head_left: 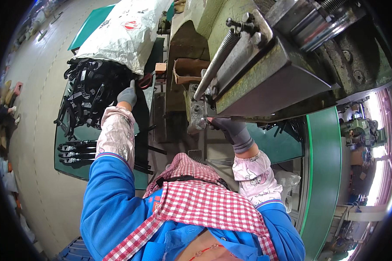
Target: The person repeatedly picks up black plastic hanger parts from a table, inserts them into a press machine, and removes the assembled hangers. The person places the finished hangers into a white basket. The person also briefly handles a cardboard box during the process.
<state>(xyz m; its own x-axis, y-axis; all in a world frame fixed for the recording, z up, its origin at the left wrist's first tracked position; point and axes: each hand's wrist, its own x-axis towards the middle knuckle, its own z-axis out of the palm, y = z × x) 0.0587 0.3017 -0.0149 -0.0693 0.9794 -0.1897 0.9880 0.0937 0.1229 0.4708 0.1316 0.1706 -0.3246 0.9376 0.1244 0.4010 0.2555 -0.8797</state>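
In the head view, a person in a blue jacket with a red and white checked cloth over the chest stands close to a big green machine (pixel 248 56). Both hands wear grey gloves, and flowery pink sleeve covers sit over the forearms. The left hand (pixel 127 95) reaches out to the left, onto a heap of black parts (pixel 89 95) that lies on a green table (pixel 69 163). Its fingers rest on the top of the heap, near the mouth of a white sack (pixel 126 30) that lies over the far end of the heap. I cannot tell if the fingers are closed around a part or only touching. A few more black parts (pixel 76 153) lie side by side in a neat row on the same table, closer to the person. The right hand (pixel 228 127) is well apart from the left one. It is up at the front of the machine, under the big grey metal block (pixel 270 74), with its fingertips right at a small shiny metal piece (pixel 197 116) there. It looks pinched on something small, but the glove hides it, so I cannot tell for sure. A small brown cardboard box (pixel 189 69) sits on the machine between the two hands, farther back. A long metal spring (pixel 217 61) slants down the machine.
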